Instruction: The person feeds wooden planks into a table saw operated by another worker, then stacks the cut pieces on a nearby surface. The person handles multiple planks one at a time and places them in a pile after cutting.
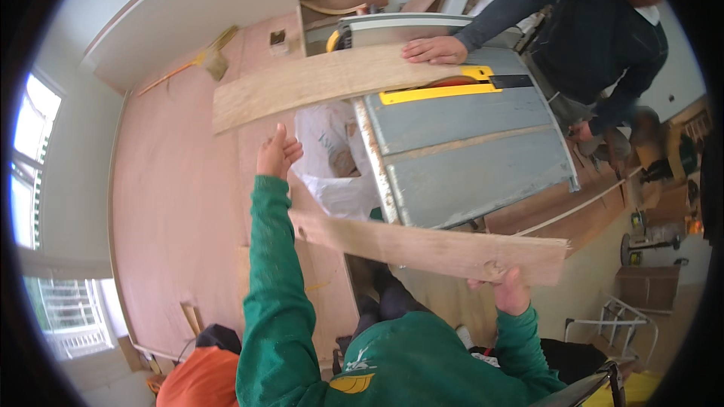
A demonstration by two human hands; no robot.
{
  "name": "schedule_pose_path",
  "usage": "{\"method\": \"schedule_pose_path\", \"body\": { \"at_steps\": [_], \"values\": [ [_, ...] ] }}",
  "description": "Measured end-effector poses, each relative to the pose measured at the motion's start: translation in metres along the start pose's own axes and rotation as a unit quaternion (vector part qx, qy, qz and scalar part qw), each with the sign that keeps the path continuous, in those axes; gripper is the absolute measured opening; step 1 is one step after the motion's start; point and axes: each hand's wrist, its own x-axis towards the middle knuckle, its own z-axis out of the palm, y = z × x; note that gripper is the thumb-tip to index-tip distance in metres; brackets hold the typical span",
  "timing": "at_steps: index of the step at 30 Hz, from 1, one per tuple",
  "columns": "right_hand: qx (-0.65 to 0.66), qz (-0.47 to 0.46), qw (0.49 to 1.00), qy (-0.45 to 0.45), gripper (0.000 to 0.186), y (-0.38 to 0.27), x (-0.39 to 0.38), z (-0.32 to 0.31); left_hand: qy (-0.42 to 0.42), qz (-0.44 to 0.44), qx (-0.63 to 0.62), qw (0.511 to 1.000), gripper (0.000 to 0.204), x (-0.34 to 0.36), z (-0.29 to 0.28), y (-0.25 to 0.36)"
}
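Observation:
My left hand [279, 149] is raised just below the free end of a pale plank [279, 89], open with slightly curled fingers and holding nothing. My right hand [504, 286] grips the right part of a second plank [400, 245], which lies crosswise below the table saw [460, 173]. A co-worker's hand [434, 50] rests flat on the upper plank, which sits on the saw's top beside the yellow throat plate [400, 96] and overhangs to the left.
A co-worker [584, 38] stands right of the saw. A plywood surface [170, 211] spreads leftward, with a broom [215, 60] on it. A white sack [328, 151] sits left of the saw. An orange garment [196, 380] is at lower left, a metal stepladder [618, 324] at lower right.

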Motion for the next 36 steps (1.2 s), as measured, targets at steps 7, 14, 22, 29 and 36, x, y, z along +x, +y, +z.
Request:
{"method": "schedule_pose_path", "body": {
  "at_steps": [7,14,22,29,36],
  "values": [
    [0.001,0.029,1.0,0.008,0.072,0.008,-0.01,-0.011,-0.055,0.051,-0.329,0.941,0.058,0.093,0.061,-0.014],
    [-0.031,0.089,0.994,-0.046,0.068,0.016,-0.007,-0.023,-0.055,0.081,-0.343,0.934,0.044,0.102,0.053,-0.018],
    [-0.077,0.106,0.988,-0.085,0.06,0.012,-0.009,-0.026,-0.041,0.097,-0.335,0.936,0.043,0.099,0.055,-0.02],
    [-0.037,0.121,0.989,-0.075,0.058,0.011,-0.009,-0.023,-0.038,0.094,-0.343,0.934,0.042,0.099,0.057,-0.017],
    [-0.032,0.114,0.986,-0.12,0.05,0.02,-0.006,-0.028,-0.046,0.103,-0.339,0.934,0.04,0.098,0.057,-0.017]
  ]
}}
